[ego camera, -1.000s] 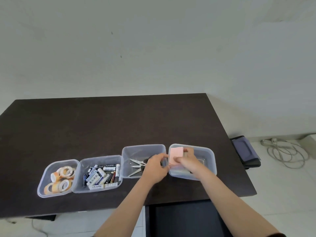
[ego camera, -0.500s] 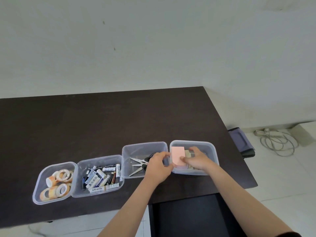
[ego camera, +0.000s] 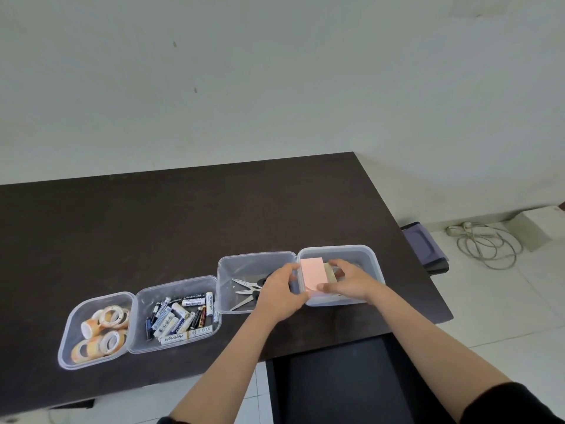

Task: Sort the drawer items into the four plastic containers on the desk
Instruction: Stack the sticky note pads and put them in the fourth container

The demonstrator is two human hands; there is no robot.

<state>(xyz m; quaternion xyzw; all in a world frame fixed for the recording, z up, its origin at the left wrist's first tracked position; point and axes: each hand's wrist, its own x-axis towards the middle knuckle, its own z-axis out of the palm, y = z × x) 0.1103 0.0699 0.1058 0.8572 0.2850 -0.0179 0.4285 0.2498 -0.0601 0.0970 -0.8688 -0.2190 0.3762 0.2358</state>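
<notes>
You're seating the pink notepad [ego camera: 312, 276] in the rightmost container [ego camera: 375, 264] by the desk's [ego camera: 183, 221] front right edge: your right hand [ego camera: 348, 281] pinches it, your left hand [ego camera: 279, 296] grips the rim. Next, release and return to the drawer.

Four clear plastic containers sit in a row along the near edge of the dark wooden desk [ego camera: 183, 228]. From left to right they hold beige tape rolls [ego camera: 102, 330], mixed cylindrical batteries [ego camera: 180, 319], metal scissors [ego camera: 244, 290], and a pink rectangular notepad [ego camera: 312, 276] beside a paler block [ego camera: 331, 272].
</notes>
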